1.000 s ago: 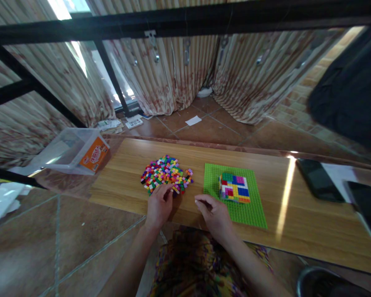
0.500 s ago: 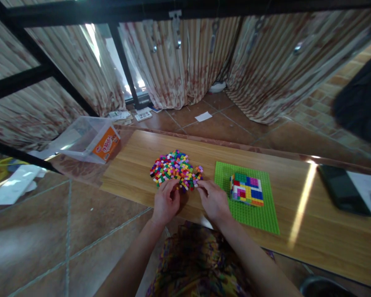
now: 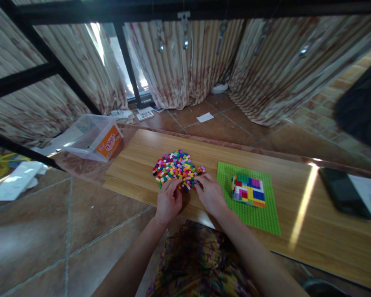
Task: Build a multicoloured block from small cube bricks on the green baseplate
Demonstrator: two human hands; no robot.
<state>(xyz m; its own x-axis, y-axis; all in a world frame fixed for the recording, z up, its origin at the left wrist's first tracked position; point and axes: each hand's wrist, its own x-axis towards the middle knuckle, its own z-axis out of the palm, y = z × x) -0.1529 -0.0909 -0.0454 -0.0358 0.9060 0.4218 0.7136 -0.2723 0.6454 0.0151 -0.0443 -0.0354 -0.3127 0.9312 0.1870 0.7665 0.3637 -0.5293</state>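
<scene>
A heap of small multicoloured building bricks [image 3: 176, 165] lies on the wooden table. At its near edge is my left hand [image 3: 169, 201], with thumb and fingers curled together; whatever is between the tips is too small to make out. My right hand [image 3: 212, 194] reaches to the heap's right side, its thumb and forefinger close together among the bricks, and I cannot tell what they hold. To the right of that hand, a green baseplate [image 3: 270, 214] lies flat. On it sits a low block built of coloured bricks [image 3: 249, 190], which neither hand touches.
At the table's [image 3: 136, 152] far left stands a clear plastic bin [image 3: 89, 150] with an orange label. A dark flat device [image 3: 343, 192] and white paper [image 3: 360, 185] lie at the right. Striped curtains [image 3: 173, 70] hang behind, and papers are on the tiled floor.
My right hand's fingertips have moved slightly up and in against the bricks at the heap's right side. My left hand stays at the near edge. The whole view has shifted a little.
</scene>
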